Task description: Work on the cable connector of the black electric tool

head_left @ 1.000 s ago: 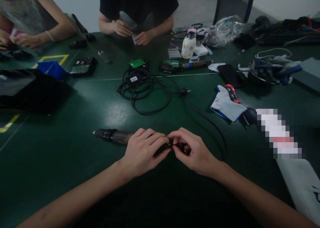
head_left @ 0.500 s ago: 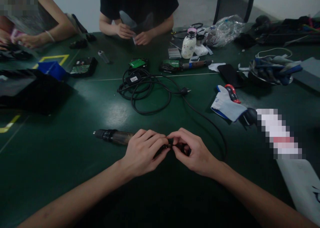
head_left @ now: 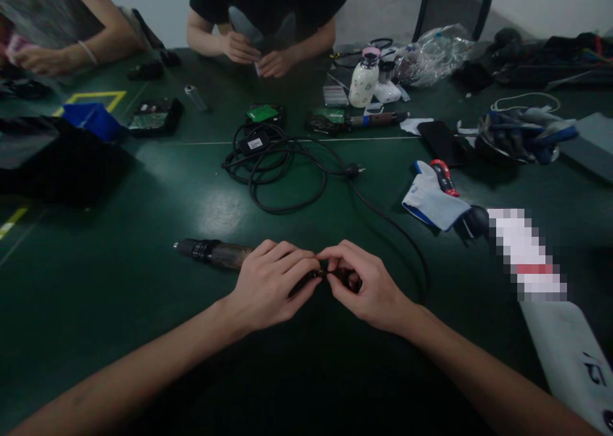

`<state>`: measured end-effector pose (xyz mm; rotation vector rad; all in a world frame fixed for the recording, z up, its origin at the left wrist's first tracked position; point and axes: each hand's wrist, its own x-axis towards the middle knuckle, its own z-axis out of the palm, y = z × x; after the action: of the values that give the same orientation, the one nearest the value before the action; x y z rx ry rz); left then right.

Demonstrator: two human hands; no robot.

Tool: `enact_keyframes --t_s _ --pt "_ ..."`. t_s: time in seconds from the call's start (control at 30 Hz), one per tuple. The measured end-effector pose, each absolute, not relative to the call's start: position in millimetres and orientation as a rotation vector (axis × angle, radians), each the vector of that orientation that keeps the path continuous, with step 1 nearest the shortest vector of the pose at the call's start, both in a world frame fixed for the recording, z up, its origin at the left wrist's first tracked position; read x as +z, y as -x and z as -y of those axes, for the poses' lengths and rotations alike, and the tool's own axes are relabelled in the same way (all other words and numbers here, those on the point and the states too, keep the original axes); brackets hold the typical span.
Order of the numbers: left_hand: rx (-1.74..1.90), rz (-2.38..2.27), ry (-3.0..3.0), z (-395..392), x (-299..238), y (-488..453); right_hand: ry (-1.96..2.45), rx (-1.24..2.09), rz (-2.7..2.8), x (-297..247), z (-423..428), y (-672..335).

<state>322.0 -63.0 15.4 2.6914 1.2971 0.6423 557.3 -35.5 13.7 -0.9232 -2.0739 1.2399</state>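
Note:
A dark cylindrical tool lies on the green table, pointing left. My left hand is wrapped over its right end, fingers curled. My right hand pinches a small dark connector at that same end, where a black cable runs off to the right and back. Fingertips of both hands meet at the joint. The connector itself is mostly hidden by my fingers.
A coiled black power cord with an adapter lies mid-table. A white and blue glove with a red-handled tool sits right. Circuit boards, a white bottle and a second tool lie farther back. Two other people's hands work at the far edge.
The view has shifted slightly, so everything sits a little higher and to the left. My hands keep the same grip at the tool's end.

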Motion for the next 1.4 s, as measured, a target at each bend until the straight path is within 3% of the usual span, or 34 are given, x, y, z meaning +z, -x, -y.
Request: enact_keyframes --t_s 1.4 --pt "0.702 -1.277 -2.626 61.2 16.6 -321.9 0.937 1.246 2.051 13.4 36.1 -556.5"
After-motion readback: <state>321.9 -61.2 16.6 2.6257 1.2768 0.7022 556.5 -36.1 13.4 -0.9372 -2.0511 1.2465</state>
